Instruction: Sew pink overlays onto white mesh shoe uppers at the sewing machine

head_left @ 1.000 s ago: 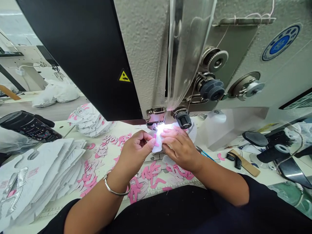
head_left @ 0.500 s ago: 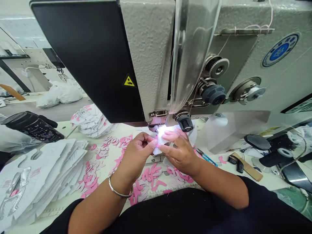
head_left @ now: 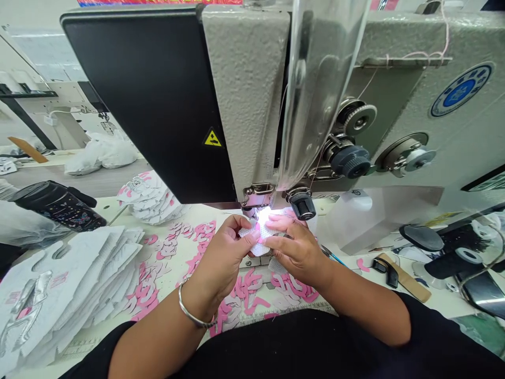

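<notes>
Under the lit needle area of a grey sewing machine [head_left: 244, 100] lies a white textured fabric piece [head_left: 258, 247] with a bit of pink on it. My left hand [head_left: 231, 245], a silver bangle at its wrist, pinches the left edge of the piece between thumb and fingers. From the right, my right hand [head_left: 295, 245] grips the same piece, its fingertips close to the presser foot, some of them washed out by the lamp. The needle tip itself cannot be made out. Several pink and white scraps [head_left: 248, 287] lie in front of both hands.
At left stands a large stack of white cut pieces [head_left: 79, 273], with a smaller stack [head_left: 150, 197] behind it. A black tumbler [head_left: 59, 205] leans there. On the right are blue-handled snips [head_left: 333, 255], a tan strip [head_left: 406, 279] and a black thread spool [head_left: 453, 263].
The view has shifted slightly, so the machine sits a little lower and further right. The fabric piece has turned between my hands, and more of its lower edge shows.
</notes>
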`<action>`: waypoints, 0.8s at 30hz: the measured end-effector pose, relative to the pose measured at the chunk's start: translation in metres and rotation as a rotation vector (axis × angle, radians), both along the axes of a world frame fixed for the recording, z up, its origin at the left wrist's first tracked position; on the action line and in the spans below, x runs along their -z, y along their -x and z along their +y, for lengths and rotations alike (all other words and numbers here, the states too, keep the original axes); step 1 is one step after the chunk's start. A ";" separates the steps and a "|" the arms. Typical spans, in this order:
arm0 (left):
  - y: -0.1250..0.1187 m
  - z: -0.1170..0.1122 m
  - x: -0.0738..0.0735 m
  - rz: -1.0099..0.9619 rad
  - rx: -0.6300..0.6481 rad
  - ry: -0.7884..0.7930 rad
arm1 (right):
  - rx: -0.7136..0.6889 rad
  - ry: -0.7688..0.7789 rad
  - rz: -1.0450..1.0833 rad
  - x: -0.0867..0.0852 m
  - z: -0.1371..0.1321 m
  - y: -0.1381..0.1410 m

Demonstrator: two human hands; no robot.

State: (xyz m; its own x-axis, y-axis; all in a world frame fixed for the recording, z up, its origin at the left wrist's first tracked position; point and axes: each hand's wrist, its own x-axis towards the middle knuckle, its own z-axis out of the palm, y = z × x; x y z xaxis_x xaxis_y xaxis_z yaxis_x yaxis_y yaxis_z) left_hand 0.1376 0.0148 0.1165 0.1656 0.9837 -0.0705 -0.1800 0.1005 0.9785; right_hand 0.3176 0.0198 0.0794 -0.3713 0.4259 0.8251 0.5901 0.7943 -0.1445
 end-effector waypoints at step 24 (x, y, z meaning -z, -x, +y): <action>-0.011 0.008 -0.007 0.103 -0.081 0.011 | -0.072 0.133 -0.039 -0.011 0.014 -0.010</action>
